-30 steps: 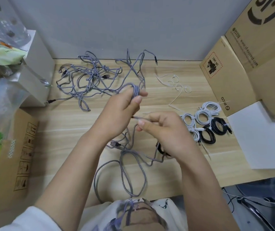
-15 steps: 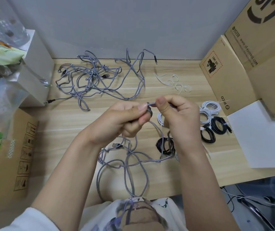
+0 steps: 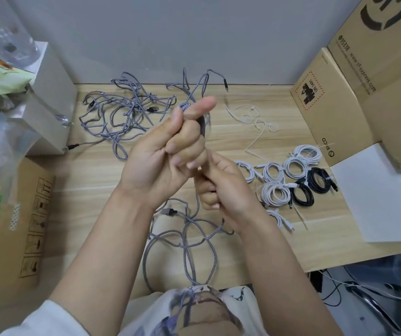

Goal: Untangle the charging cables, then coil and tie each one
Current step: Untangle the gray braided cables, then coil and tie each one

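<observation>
My left hand [image 3: 165, 156] grips a small coil of grey braided cable [image 3: 184, 106], which pokes out above the thumb. Just below and to the right, my right hand [image 3: 226, 192] pinches the same cable's loose run. The rest of that cable [image 3: 187, 241] hangs in loops over the table's front edge, with its plug [image 3: 169, 211] lying under my left wrist. A tangle of grey braided cables [image 3: 126, 115] lies at the back left of the wooden table [image 3: 92, 180]. Coiled white cables [image 3: 277, 192] and coiled black cables [image 3: 303, 196] sit at the right.
Loose white ties [image 3: 255, 120] lie at the back right. Cardboard boxes [image 3: 354, 93] stand along the right, with a white sheet [image 3: 376, 197] in front. A white box [image 3: 46, 110] and bags crowd the left, above a flat carton [image 3: 24, 214].
My left hand rose with the coil and turned upright. My right hand dropped from beside the coil to below it, drawing the cable down.
</observation>
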The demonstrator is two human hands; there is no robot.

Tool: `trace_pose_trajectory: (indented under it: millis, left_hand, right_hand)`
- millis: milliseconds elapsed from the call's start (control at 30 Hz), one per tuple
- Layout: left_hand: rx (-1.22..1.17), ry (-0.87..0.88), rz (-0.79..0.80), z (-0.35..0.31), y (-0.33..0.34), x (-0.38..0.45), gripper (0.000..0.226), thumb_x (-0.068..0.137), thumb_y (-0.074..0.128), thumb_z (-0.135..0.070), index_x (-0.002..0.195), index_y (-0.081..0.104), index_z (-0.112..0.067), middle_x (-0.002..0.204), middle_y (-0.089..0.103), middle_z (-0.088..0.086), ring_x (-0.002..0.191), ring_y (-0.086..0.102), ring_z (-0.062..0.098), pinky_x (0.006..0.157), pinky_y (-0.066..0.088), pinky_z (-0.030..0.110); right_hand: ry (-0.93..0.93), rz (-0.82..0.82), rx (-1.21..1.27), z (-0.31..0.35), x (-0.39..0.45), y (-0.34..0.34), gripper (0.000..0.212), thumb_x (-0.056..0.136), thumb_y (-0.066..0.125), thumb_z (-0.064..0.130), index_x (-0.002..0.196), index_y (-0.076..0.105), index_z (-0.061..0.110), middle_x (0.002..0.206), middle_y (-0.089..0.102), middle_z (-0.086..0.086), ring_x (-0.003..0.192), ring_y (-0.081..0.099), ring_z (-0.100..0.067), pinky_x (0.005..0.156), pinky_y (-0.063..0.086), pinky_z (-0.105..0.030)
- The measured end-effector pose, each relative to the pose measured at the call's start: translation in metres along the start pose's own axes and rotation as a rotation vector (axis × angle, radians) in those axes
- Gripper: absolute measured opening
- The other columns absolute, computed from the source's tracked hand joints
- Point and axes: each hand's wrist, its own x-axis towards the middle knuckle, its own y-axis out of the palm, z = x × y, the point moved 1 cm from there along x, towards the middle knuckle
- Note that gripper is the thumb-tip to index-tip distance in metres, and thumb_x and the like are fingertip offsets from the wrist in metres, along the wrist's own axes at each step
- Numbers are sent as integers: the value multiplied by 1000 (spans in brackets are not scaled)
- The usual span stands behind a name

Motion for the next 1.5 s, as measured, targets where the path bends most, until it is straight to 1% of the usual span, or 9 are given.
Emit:
trace_pose_trajectory:
  millis: [200, 367, 633, 733, 833, 967, 1067, 1233, 1500]
  left_hand:
    - [394, 201, -531, 6, 2, 8, 30, 101, 29, -20, 118, 50, -5, 50, 37, -10, 42, 33, 3, 50, 35, 15]
    - [1009, 151, -703, 10, -8, 3, 20, 102, 37, -16, 116, 51, -15, 53, 42, -9, 48, 39, 5, 51, 35, 15]
    - [1644, -57, -677, -4, -24, -7, 28, 98, 45, -27, 108, 61, -5, 58, 52, -4, 48, 46, 0, 60, 39, 24]
    - [1562, -233, -679, -6, -27, -9, 31, 98, 46, -28, 93, 64, -3, 49, 51, -6, 46, 42, 5, 59, 38, 29]
    - [1559, -318, -599, -5, -20, -10, 42, 100, 40, -34, 65, 58, -19, 41, 49, -9, 43, 41, 0, 53, 36, 18]
    - [1298, -420, -451, 0, -8, -14, 61, 97, 25, -46, 54, 55, -16, 39, 29, -6, 36, 24, 7, 39, 23, 16]
    - [1079, -466, -308, 2, -7, -20, 67, 95, 20, -57, 59, 56, -14, 42, 21, -5, 39, 17, 11, 41, 20, 19]
    - [634, -435, -83, -8, -10, -24, 40, 83, 57, -57, 60, 58, -23, 43, 20, -13, 39, 10, 4, 39, 17, 15]
    - [5, -257, 149, -10, 0, -10, 28, 100, 41, -27, 92, 59, -7, 55, 28, -6, 45, 24, 10, 51, 34, 22]
  right_hand:
    - [99, 48, -389, -6, -4, 10, 33, 102, 36, 21, 71, 47, 17, 36, 35, 12, 29, 28, 0, 36, 23, -15]
    - [66, 104, -591, -5, -11, 6, 18, 90, 54, 12, 72, 58, 15, 40, 43, 8, 34, 40, -6, 41, 36, -18]
    - [225, 241, 486, 17, -19, -6, 25, 81, 52, 10, 104, 57, 2, 55, 33, 4, 30, 36, -2, 42, 46, -19]
    - [219, 239, 441, 15, -19, -6, 25, 84, 51, 11, 107, 56, 3, 58, 32, 4, 29, 26, 1, 33, 30, -14]
    - [13, 62, -163, 11, -19, -6, 17, 96, 48, 12, 94, 65, 10, 51, 33, 10, 33, 23, -1, 36, 23, -13]
    - [-301, -141, -501, 21, -17, -12, 18, 88, 62, 10, 72, 70, 9, 59, 66, 4, 59, 59, 0, 64, 49, -19]
    - [-353, -266, -359, 25, -14, -23, 18, 76, 73, 4, 65, 68, 17, 60, 66, 8, 62, 56, 0, 63, 45, -14]
    - [-333, -227, -121, 20, -13, -23, 8, 66, 69, 28, 68, 67, 20, 50, 52, 13, 39, 31, -2, 39, 24, -14]
    - [-111, -58, 308, 2, -3, 1, 30, 73, 51, 49, 72, 43, 19, 43, 26, 13, 34, 17, 3, 39, 6, -17]
